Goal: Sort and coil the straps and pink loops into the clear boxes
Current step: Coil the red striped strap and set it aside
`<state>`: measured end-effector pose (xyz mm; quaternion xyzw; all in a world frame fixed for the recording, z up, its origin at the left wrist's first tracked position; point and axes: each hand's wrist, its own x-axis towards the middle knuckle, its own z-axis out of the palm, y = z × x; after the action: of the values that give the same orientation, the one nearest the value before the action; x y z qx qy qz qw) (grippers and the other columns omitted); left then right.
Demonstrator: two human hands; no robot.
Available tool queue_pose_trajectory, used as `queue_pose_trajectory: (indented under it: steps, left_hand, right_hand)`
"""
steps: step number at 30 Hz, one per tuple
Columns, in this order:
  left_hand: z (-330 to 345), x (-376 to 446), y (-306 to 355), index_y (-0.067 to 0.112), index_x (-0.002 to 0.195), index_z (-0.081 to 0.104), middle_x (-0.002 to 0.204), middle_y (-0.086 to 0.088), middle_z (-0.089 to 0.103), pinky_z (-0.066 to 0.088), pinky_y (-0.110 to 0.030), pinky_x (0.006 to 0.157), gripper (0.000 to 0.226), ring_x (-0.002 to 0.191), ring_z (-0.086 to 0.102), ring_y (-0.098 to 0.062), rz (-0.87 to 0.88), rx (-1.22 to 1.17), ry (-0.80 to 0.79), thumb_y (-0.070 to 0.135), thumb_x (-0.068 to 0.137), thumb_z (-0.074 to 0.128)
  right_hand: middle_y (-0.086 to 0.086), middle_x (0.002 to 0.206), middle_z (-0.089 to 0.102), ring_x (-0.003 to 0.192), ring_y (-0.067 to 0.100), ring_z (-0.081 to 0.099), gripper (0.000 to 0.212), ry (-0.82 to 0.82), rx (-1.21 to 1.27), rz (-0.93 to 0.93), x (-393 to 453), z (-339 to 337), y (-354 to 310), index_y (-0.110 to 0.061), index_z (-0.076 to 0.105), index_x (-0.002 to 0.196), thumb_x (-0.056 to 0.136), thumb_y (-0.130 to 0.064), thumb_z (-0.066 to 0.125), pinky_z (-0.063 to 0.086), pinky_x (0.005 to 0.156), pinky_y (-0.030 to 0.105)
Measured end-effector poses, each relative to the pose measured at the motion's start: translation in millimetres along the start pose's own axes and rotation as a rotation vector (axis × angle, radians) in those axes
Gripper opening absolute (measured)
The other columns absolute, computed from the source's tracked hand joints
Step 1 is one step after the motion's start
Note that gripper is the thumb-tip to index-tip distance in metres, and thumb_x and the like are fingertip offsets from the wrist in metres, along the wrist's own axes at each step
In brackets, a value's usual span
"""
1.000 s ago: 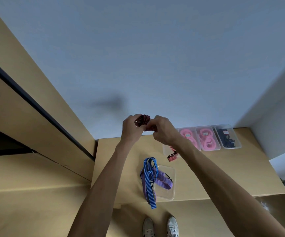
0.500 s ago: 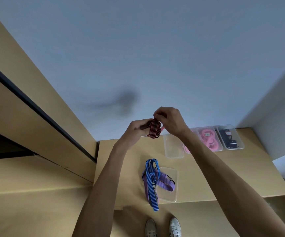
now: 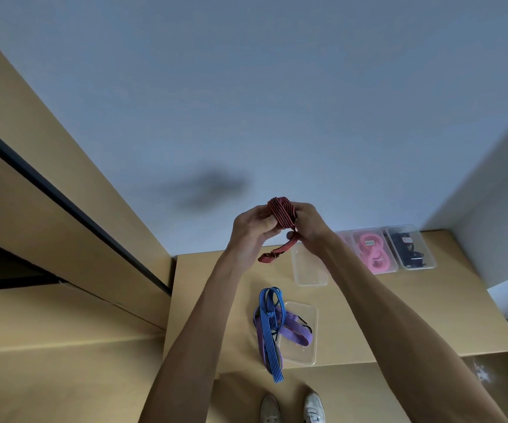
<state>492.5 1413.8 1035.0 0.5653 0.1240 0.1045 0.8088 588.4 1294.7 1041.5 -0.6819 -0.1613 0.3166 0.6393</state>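
Gripping a red striped strap (image 3: 280, 212) between them, both hands are raised above the tabletop (image 3: 448, 315): the left hand (image 3: 254, 225) has its fingers curled around the wound bundle, and the right hand (image 3: 309, 222) pinches the same strap from the other side. A loose tail of the strap hangs down and to the left from under the right hand, ending in a small folded tip. Below the hands, an empty clear box (image 3: 309, 267) sits on the tabletop. To its right stand two more clear boxes side by side, one holding pink loops (image 3: 371, 250) and the next one holding dark straps (image 3: 408, 248). Nearer the person, a blue strap (image 3: 272, 325) and a purple strap (image 3: 295, 329) lie tangled across another clear box (image 3: 307, 352), with the blue one trailing over the tabletop's front edge. White shoes (image 3: 292, 406) show on the floor beneath.
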Motion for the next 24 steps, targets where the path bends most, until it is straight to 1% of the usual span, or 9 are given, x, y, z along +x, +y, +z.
queue_pose_trajectory:
  steps: [1, 4, 8, 11, 14, 16, 19, 22, 24]
  left_hand:
    - [1, 2, 0, -0.004, 0.111, 0.068, 0.1, -0.014, 0.074, 0.056, -0.034, 0.085, 0.032, 0.095, 0.07, -0.026, 0.0, 0.003, 0.037, 0.01, 0.083, 0.069]
    - [2, 7, -1, 0.0, 0.112, 0.071, 0.103, -0.019, 0.074, 0.058, -0.039, 0.089, 0.028, 0.094, 0.071, -0.029, 0.031, 0.133, 0.117, 0.008, 0.084, 0.069]
    - [2, 10, -2, 0.004, 0.113, 0.072, 0.102, -0.009, 0.077, 0.057, -0.027, 0.082, 0.027, 0.098, 0.073, -0.02, 0.095, 0.176, 0.234, 0.0, 0.087, 0.067]
    - [3, 11, -6, 0.003, 0.112, 0.072, 0.101, -0.007, 0.077, 0.057, -0.026, 0.08, 0.026, 0.097, 0.073, -0.019, 0.115, 0.156, 0.308, -0.001, 0.087, 0.064]
    - [0, 11, -7, 0.013, 0.103, 0.075, 0.095, -0.004, 0.078, 0.057, -0.024, 0.075, 0.022, 0.092, 0.073, -0.018, 0.117, 0.125, 0.381, 0.002, 0.086, 0.067]
    - [0, 11, -7, 0.014, 0.102, 0.076, 0.095, -0.006, 0.077, 0.056, -0.025, 0.075, 0.021, 0.091, 0.073, -0.018, 0.126, 0.134, 0.384, 0.006, 0.084, 0.069]
    - [-1, 11, -1, 0.012, 0.1, 0.076, 0.092, -0.006, 0.077, 0.054, -0.025, 0.074, 0.021, 0.083, 0.071, -0.012, 0.161, 0.149, 0.391, 0.01, 0.081, 0.069]
    - [-1, 10, 6, 0.005, 0.107, 0.073, 0.095, -0.006, 0.078, 0.055, -0.021, 0.075, 0.026, 0.09, 0.074, -0.015, 0.229, 0.146, 0.366, 0.0, 0.083, 0.066]
    - [-3, 9, 8, 0.002, 0.11, 0.072, 0.097, -0.006, 0.078, 0.057, -0.023, 0.077, 0.028, 0.094, 0.074, -0.018, 0.247, 0.163, 0.393, -0.004, 0.083, 0.066]
  right_hand:
    - [0.011, 0.07, 0.051, 0.058, 0.013, 0.043, 0.034, 0.017, 0.0, -0.014, -2, 2, 2, -0.003, 0.07, 0.083, 0.082, 0.005, 0.037, 0.032, 0.046, 0.024]
    - [0.008, 0.066, 0.054, 0.055, 0.016, 0.047, 0.029, 0.075, -0.065, -0.092, -2, 5, 8, -0.007, 0.062, 0.084, 0.087, 0.005, 0.036, 0.032, 0.044, 0.024]
    - [0.001, 0.065, 0.046, 0.052, 0.012, 0.034, 0.026, 0.066, -0.14, -0.024, -2, 8, 16, -0.01, 0.056, 0.1, 0.092, -0.004, 0.032, 0.027, 0.046, 0.026]
    - [-0.001, 0.067, 0.043, 0.051, 0.011, 0.033, 0.014, -0.002, -0.164, 0.001, -5, 8, 19, -0.018, 0.057, 0.104, 0.093, -0.013, 0.049, 0.028, 0.044, 0.024]
    - [-0.003, 0.068, 0.047, 0.054, 0.011, 0.041, 0.018, -0.052, -0.444, -0.1, -6, 5, 22, -0.012, 0.064, 0.106, 0.089, -0.009, 0.063, 0.037, 0.055, 0.023]
    - [-0.002, 0.069, 0.058, 0.058, 0.011, 0.049, 0.012, -0.017, -0.55, -0.15, -4, 8, 19, -0.01, 0.068, 0.099, 0.092, -0.01, 0.059, 0.04, 0.059, 0.025]
    - [0.004, 0.084, 0.071, 0.073, 0.021, 0.061, 0.024, 0.001, -0.537, -0.095, -2, 14, 10, -0.006, 0.067, 0.103, 0.101, -0.019, 0.047, 0.044, 0.063, 0.026]
    - [0.005, 0.089, 0.073, 0.09, 0.029, 0.068, 0.021, -0.003, -0.453, -0.032, -4, 17, 9, -0.006, 0.056, 0.11, 0.101, -0.014, 0.039, 0.053, 0.075, 0.037]
    - [0.004, 0.091, 0.07, 0.095, 0.029, 0.067, 0.021, -0.008, -0.373, -0.007, -5, 17, 9, -0.003, 0.057, 0.107, 0.1, -0.012, 0.04, 0.05, 0.079, 0.037]
